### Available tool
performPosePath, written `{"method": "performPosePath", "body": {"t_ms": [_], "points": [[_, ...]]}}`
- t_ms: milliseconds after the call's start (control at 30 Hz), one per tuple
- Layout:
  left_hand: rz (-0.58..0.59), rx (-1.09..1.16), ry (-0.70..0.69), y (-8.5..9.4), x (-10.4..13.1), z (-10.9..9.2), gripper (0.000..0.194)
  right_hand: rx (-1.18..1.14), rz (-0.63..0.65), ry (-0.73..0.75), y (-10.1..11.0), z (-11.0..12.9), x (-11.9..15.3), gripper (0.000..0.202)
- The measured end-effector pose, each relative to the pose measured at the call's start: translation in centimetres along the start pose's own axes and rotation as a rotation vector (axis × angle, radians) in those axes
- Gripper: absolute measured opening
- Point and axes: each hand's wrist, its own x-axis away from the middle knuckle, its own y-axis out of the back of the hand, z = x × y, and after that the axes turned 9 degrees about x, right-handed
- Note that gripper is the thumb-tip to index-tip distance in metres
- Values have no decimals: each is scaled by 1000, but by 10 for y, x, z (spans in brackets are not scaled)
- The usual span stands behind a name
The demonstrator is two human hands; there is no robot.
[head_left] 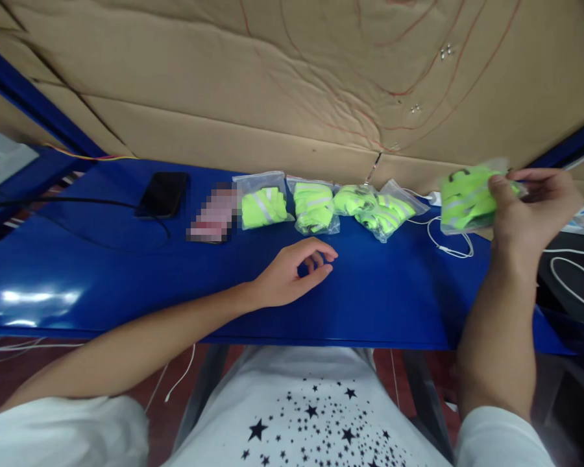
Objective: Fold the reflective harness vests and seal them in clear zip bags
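My right hand (530,204) pinches a clear plastic bag with a folded neon-yellow reflective vest or strap (470,198) inside, held up above the right part of the blue table (360,298). On the tabletop near the middle rests my left hand (299,269), fingers loosely curled and apart, with nothing in it. Behind it, along the back, lie several similar bags of neon-yellow reflective material: one bag (264,206) at the left, another (314,206) beside it, and overlapping ones (385,213) farther right.
A black phone (163,194) and a blurred-out pinkish item (215,214) lie left of the bags. Black cable (78,201) crosses the table's left side. A white cable (450,243) coils at the right. Brown cardboard (272,84) walls the back.
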Motion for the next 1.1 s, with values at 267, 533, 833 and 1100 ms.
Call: {"method": "performPosePath", "body": {"t_ms": [267,533,833,1100], "points": [[45,-31,40,-15,11,-13,30,-803,952,-46,36,136,120,24],[-178,31,150,-5,-1,-1,23,-810,866,100,18,128,130,41],[-73,-140,112,-19,13,-16,27,-644,810,229,25,138,154,26],[-67,41,246,-11,5,-12,18,-839,755,218,18,131,156,28]]}}
